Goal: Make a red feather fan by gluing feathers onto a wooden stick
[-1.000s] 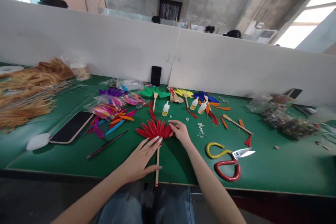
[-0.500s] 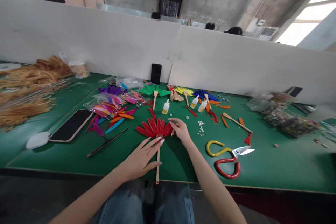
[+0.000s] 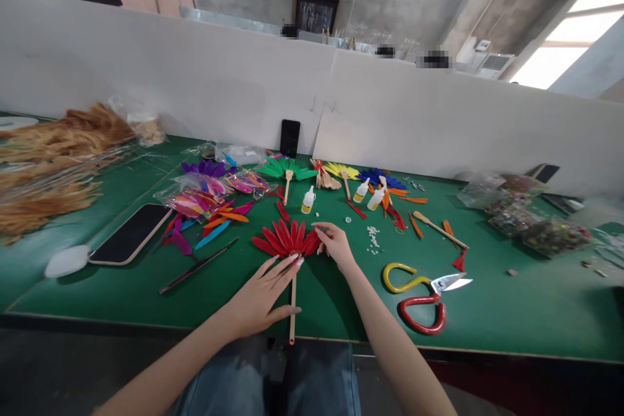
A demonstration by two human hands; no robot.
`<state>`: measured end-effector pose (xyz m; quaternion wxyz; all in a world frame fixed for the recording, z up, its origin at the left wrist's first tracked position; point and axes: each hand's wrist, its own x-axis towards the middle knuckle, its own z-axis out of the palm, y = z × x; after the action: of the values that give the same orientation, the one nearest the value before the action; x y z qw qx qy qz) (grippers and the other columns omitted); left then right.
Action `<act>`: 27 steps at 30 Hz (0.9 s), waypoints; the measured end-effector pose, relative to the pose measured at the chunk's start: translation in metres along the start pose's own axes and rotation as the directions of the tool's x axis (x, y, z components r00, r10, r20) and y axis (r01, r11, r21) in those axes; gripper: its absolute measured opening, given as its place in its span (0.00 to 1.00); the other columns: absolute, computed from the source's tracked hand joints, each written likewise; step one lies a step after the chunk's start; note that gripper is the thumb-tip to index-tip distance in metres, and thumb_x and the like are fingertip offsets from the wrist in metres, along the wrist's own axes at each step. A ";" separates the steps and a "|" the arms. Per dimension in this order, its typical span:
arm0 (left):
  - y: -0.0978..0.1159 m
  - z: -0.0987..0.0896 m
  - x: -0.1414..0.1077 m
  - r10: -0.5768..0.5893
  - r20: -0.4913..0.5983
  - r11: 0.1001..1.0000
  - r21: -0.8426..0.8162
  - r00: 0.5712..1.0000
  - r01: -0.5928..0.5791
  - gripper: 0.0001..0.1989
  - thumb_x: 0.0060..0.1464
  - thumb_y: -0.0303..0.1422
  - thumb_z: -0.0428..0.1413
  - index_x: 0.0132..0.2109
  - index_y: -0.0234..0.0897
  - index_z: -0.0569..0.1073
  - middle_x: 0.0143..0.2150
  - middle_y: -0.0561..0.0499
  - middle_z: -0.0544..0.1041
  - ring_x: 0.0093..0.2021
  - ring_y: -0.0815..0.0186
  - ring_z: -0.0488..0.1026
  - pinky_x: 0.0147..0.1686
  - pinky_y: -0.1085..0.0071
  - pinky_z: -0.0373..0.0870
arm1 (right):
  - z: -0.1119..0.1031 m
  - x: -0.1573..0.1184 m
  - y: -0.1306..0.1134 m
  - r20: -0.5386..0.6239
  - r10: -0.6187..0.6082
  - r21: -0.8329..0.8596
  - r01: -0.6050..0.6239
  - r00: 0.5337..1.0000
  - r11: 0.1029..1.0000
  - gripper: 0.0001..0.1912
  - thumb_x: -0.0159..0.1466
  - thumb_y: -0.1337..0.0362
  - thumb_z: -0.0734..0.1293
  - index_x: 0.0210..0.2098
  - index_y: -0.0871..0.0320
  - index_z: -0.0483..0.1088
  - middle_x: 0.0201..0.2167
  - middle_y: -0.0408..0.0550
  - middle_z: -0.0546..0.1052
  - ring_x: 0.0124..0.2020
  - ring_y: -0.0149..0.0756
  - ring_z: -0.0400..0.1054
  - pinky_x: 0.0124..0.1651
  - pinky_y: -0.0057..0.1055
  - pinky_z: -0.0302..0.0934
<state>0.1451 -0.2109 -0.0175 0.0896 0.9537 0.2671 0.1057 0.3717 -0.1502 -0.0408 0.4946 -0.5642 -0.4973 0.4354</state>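
A red feather fan [image 3: 287, 238] lies on the green table with its wooden stick handle [image 3: 292, 312] pointing toward me. My left hand [image 3: 266, 296] rests with fingers stretched out, the tips on the base of the feathers and the thumb across the handle. At the fan's right edge, my right hand [image 3: 336, 247] has thumb and index finger closed on an outer red feather [image 3: 312, 246]. Just beyond the fan lies a loose red feather [image 3: 283, 210]. Behind it stands a small glue bottle [image 3: 308, 200]. White beads [image 3: 372, 238] are scattered to the right of my right hand.
Scissors [image 3: 422, 292] with yellow and red handles lie at right. Tweezers [image 3: 197, 266], a phone [image 3: 130, 234] and bagged coloured feathers [image 3: 192, 198] are at left. Green [image 3: 287, 168], yellow [image 3: 341, 170] and blue fans [image 3: 377, 177] line the back, before a white partition [image 3: 219, 91].
Both hands stay almost still on the red fan. The view shifts very slightly.
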 end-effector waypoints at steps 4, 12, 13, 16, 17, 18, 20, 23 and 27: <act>0.000 0.001 0.000 0.000 -0.010 1.000 0.006 1.000 0.000 0.35 0.60 0.47 0.40 0.66 0.39 0.33 0.67 0.49 0.46 0.65 0.59 0.45 0.62 0.59 0.42 | 0.000 0.000 0.000 0.004 0.003 0.000 -0.003 1.000 1.000 0.22 0.53 0.51 0.64 0.39 0.61 0.70 0.11 0.36 0.66 0.09 0.28 0.62 0.09 0.20 0.48; 0.001 -0.001 -0.001 -0.003 0.000 1.000 0.018 1.000 0.003 0.35 0.60 0.48 0.40 0.66 0.38 0.33 0.67 0.49 0.45 0.66 0.60 0.44 0.62 0.59 0.41 | 0.000 0.000 -0.002 0.017 -0.005 0.017 0.005 1.000 1.000 0.24 0.53 0.50 0.64 0.40 0.62 0.70 0.11 0.36 0.65 0.09 0.28 0.61 0.09 0.20 0.49; 0.001 -0.001 -0.001 -0.005 -0.003 1.000 0.021 1.000 0.005 0.36 0.60 0.48 0.40 0.66 0.38 0.34 0.67 0.49 0.46 0.66 0.60 0.44 0.62 0.59 0.42 | 0.000 0.000 -0.002 0.019 -0.007 0.019 0.006 1.000 1.000 0.24 0.53 0.50 0.64 0.40 0.62 0.70 0.11 0.36 0.65 0.09 0.28 0.61 0.09 0.20 0.49; 0.000 -0.002 -0.001 -0.002 -0.016 1.000 0.028 1.000 0.002 0.36 0.59 0.49 0.41 0.66 0.38 0.34 0.67 0.48 0.47 0.65 0.59 0.45 0.62 0.59 0.44 | 0.001 0.000 -0.002 0.020 -0.008 0.026 0.008 1.000 1.000 0.23 0.53 0.49 0.65 0.40 0.61 0.70 0.11 0.36 0.65 0.08 0.28 0.61 0.09 0.20 0.49; -0.001 -0.002 0.000 0.001 -0.019 1.000 0.031 1.000 0.000 0.36 0.59 0.49 0.41 0.66 0.38 0.35 0.67 0.47 0.47 0.65 0.58 0.45 0.62 0.58 0.44 | 0.001 0.000 -0.002 0.018 -0.008 0.029 0.007 1.000 1.000 0.23 0.53 0.49 0.65 0.40 0.61 0.70 0.10 0.36 0.65 0.08 0.27 0.60 0.09 0.20 0.50; -0.001 -0.002 0.000 0.003 -0.019 0.999 0.035 1.000 -0.003 0.36 0.59 0.49 0.41 0.66 0.38 0.35 0.67 0.47 0.47 0.65 0.58 0.45 0.62 0.58 0.44 | 0.001 0.000 -0.001 0.014 -0.008 0.032 0.007 1.000 0.999 0.23 0.52 0.49 0.65 0.40 0.61 0.71 0.10 0.35 0.65 0.08 0.27 0.60 0.09 0.21 0.50; -0.001 -0.002 0.000 0.009 -0.021 0.999 0.043 1.000 -0.009 0.37 0.59 0.50 0.41 0.66 0.37 0.36 0.67 0.47 0.47 0.65 0.58 0.46 0.62 0.58 0.44 | 0.002 0.000 0.000 0.003 -0.007 0.038 0.007 1.000 0.999 0.23 0.52 0.49 0.65 0.40 0.61 0.70 0.10 0.35 0.64 0.08 0.27 0.60 0.10 0.21 0.51; -0.001 -0.003 0.001 0.019 -0.015 0.998 0.054 1.000 -0.018 0.37 0.59 0.50 0.40 0.66 0.37 0.36 0.66 0.47 0.47 0.65 0.58 0.46 0.62 0.58 0.44 | 0.003 0.000 0.002 -0.011 -0.003 0.046 0.003 1.000 0.999 0.23 0.52 0.49 0.65 0.40 0.60 0.70 0.11 0.35 0.65 0.08 0.27 0.60 0.10 0.21 0.51; -0.001 -0.003 0.001 0.027 -0.009 0.997 0.069 1.000 -0.026 0.36 0.59 0.49 0.40 0.66 0.37 0.36 0.67 0.48 0.47 0.65 0.59 0.46 0.62 0.59 0.43 | 0.004 0.000 0.005 -0.021 0.002 0.050 -0.001 1.000 0.999 0.23 0.53 0.48 0.65 0.40 0.60 0.69 0.12 0.36 0.66 0.08 0.27 0.59 0.09 0.22 0.51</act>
<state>0.1444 -0.2095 -0.0143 0.0539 0.9591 0.2585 0.1024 0.3682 -0.1500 -0.0460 0.5136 -0.5566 -0.4805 0.4421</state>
